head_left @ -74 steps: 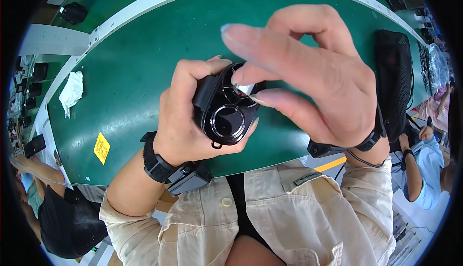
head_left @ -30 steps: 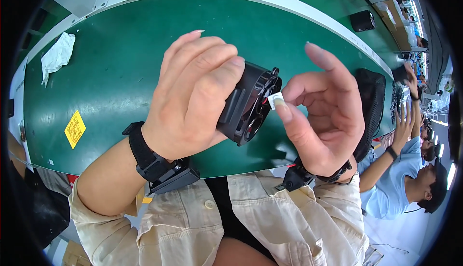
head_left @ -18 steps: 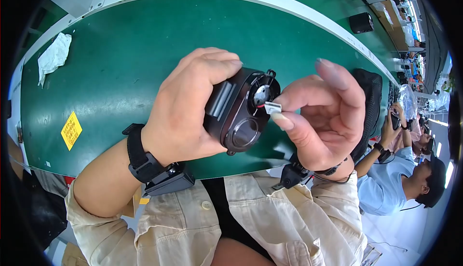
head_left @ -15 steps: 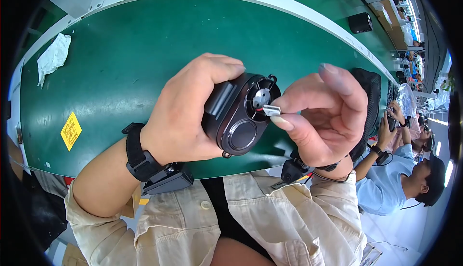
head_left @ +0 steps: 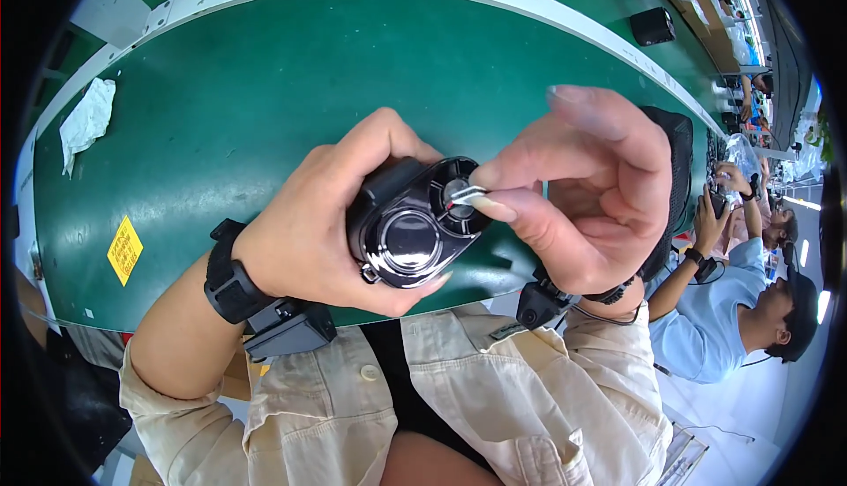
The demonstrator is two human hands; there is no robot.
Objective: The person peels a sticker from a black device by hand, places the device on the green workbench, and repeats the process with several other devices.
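Black palm-sized device (head_left: 408, 232), rounded and glossy, is sitting in the middle of the view, lifted above the green table (head_left: 265, 107) and just in front of our chest. We are gripping it in our left hand (head_left: 322, 221), fingers curling over its far side and thumb running under its near edge, so the hand is closed around the housing. Its face is showing a smooth round disc, and to the right of that a ribbed circular opening with a pale hub. Our right hand (head_left: 587, 199) is pinching a small silvery strip (head_left: 468, 195) between thumb and forefinger, the tip of the strip resting at that pale hub; the other fingers are arching loosely above. We cannot tell what the strip is. We are wearing a black strap (head_left: 231, 274) with a boxy module on the left wrist and a similar band (head_left: 609, 294) on the right. A crumpled white rag (head_left: 86, 120) is lying at the far left of the table, and a yellow label (head_left: 124, 250) is stuck near its left near edge. To the right, another person in a light blue shirt (head_left: 715, 332) is working with raised hands.
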